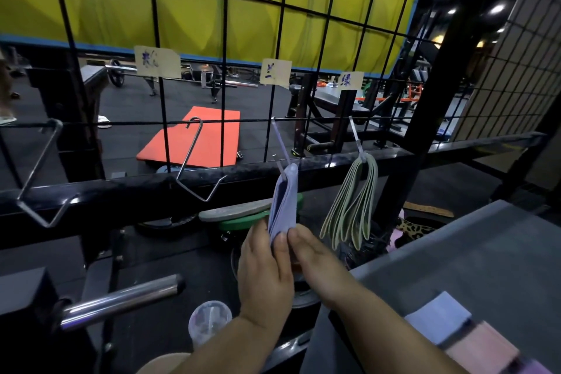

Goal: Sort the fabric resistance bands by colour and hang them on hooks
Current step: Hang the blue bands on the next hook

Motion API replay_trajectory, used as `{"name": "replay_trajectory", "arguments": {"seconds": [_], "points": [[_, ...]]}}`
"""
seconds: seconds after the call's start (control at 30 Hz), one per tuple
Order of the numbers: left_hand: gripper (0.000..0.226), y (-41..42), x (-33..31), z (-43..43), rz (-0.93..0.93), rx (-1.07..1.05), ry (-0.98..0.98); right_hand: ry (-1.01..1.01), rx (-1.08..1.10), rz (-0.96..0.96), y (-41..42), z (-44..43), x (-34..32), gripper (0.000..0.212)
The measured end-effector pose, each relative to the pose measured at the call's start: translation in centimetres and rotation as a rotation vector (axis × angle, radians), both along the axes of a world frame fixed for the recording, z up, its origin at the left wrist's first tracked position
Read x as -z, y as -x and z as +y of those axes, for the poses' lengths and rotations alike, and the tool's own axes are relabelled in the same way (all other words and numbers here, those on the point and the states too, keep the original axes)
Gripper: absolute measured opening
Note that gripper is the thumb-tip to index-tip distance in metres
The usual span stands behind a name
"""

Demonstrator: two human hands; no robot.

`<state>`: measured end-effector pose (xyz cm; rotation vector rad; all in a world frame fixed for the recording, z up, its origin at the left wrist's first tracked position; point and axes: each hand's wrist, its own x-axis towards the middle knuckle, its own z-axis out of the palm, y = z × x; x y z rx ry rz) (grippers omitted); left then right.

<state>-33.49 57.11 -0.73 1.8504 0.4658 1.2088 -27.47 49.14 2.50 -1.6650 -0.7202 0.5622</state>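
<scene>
A blue-lilac fabric band hangs from the middle hook on the black wire grid, under a paper label. My left hand and my right hand both pinch its lower end. To the right, several green bands hang from another hook below a second label. An empty metal hook hangs left of the blue band, under a third label. A light blue band and a pink band lie on the grey table at the lower right.
A grey table fills the lower right. Another empty hook hangs at the far left. A chrome bar and a plastic cup sit below the rail. Weight plates lie behind the blue band.
</scene>
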Motion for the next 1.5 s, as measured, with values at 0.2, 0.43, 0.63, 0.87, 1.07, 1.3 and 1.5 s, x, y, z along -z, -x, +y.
{"name": "replay_trajectory", "arguments": {"seconds": [0.2,0.43,0.63,0.87,1.07,1.3,1.5], "points": [[0.049,0.1,2.0,0.2,0.04,0.052,0.058,0.039,0.068,-0.082,0.3,-0.2,1.7,0.024],[0.029,0.8,2.7,-0.2,0.064,0.116,0.121,0.045,0.096,-0.15,0.8,-0.5,2.4,0.033],[0.058,0.5,3.8,-0.9,0.052,0.135,0.159,-0.002,0.139,-0.148,0.8,-0.8,2.9,0.037],[0.062,0.5,3.1,-2.7,-0.017,0.125,0.299,0.025,0.141,-0.156,0.5,-1.5,2.8,0.028],[0.06,-0.1,4.1,-3.3,0.015,0.149,0.356,0.035,0.178,-0.177,-0.2,-3.2,3.1,0.03],[0.025,-0.3,4.8,-5.3,0.172,0.233,0.352,0.092,0.251,-0.197,-1.3,-7.0,3.9,0.032],[0.019,-2.0,4.7,-7.8,0.298,0.356,0.318,0.269,0.347,-0.223,-3.1,-12.3,4.8,0.032]]}}
